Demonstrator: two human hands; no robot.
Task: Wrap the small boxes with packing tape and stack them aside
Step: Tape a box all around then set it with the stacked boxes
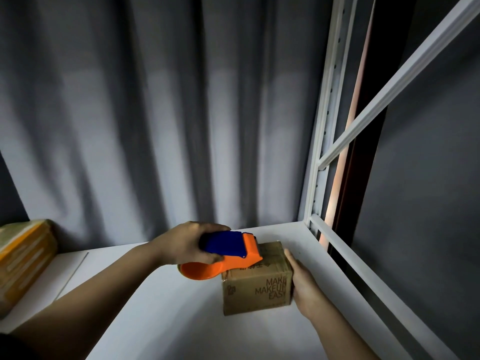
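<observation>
A small brown cardboard box [255,292] with dark printed lettering stands on the white shelf [161,320], right of centre. My left hand [181,245] grips an orange and blue tape dispenser [228,252], whose front end rests on the box's top face. My right hand [304,284] presses flat against the box's right side, fingers pointing away from me, thumb hidden behind the box edge.
A stack of taped yellow-brown parcels [23,258] sits at the far left of the shelf. A grey curtain [155,113] hangs behind. The white metal rack frame [319,152] and its rail [363,276] bound the shelf on the right.
</observation>
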